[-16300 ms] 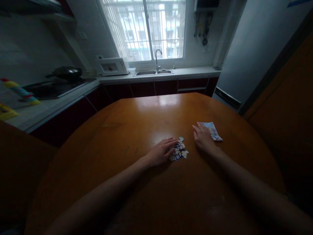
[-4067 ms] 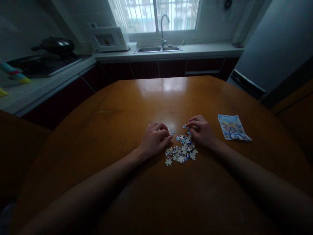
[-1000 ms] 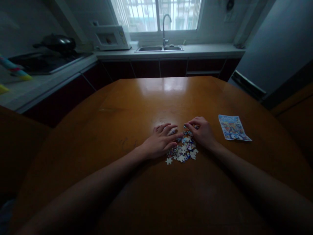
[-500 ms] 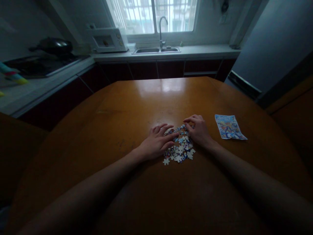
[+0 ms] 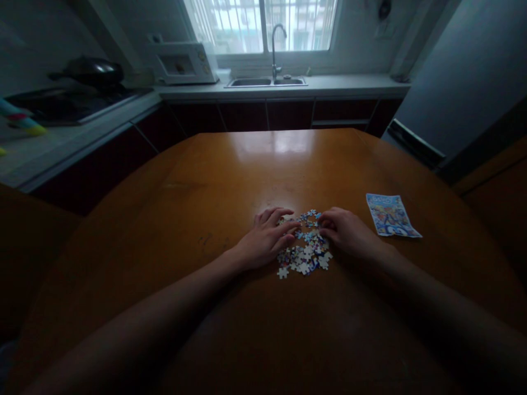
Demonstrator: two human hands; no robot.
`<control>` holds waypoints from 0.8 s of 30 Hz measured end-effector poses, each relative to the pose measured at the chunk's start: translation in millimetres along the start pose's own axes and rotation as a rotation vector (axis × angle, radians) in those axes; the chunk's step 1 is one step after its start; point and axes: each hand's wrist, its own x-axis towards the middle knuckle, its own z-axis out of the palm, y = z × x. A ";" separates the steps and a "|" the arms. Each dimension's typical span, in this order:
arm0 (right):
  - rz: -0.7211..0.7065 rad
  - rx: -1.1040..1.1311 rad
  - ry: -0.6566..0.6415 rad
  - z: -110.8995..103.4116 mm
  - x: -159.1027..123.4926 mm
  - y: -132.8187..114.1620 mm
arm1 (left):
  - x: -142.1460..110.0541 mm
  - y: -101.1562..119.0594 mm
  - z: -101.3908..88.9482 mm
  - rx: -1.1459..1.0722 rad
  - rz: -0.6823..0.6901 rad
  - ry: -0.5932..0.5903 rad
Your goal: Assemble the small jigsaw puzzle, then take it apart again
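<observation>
A loose heap of jigsaw puzzle pieces (image 5: pixel 305 252) lies on the wooden table, some with pale backs up and others with coloured print up. Along its left side rests my left hand (image 5: pixel 269 236), fingers spread and reaching over the nearest pieces; it grips nothing. My right hand (image 5: pixel 343 230) is at the heap's upper right edge, its fingers curled in and thumb close to the fingertips. A bluish puzzle piece shows at those fingertips, though whether it is pinched or just touched is hard to see. The fingers hide some of the pieces.
A printed picture sheet (image 5: pixel 393 215) lies flat on the table (image 5: pixel 214 181), right of my right hand. Beyond the table's far edge stand a counter with a sink (image 5: pixel 251 82), a tap (image 5: pixel 274 55) and a microwave (image 5: pixel 185 63). A wok (image 5: pixel 94 71) sits on the stove at left.
My right hand has drawn back a little to the right and toward me, its fingers curling in more. My left hand stays nearly in place. The view has shifted slightly.
</observation>
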 end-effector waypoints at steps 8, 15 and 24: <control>-0.085 0.002 -0.073 -5.4 1.3 2.9 | 1.0 -0.5 -0.3 0.010 0.010 -0.012; 0.042 -0.149 -0.004 -25.2 6.6 11.8 | 1.3 0.2 -0.3 -0.008 0.018 0.004; 0.043 -0.298 -0.015 -22.4 -4.4 -13.6 | 1.6 -1.9 1.4 -0.028 0.018 0.050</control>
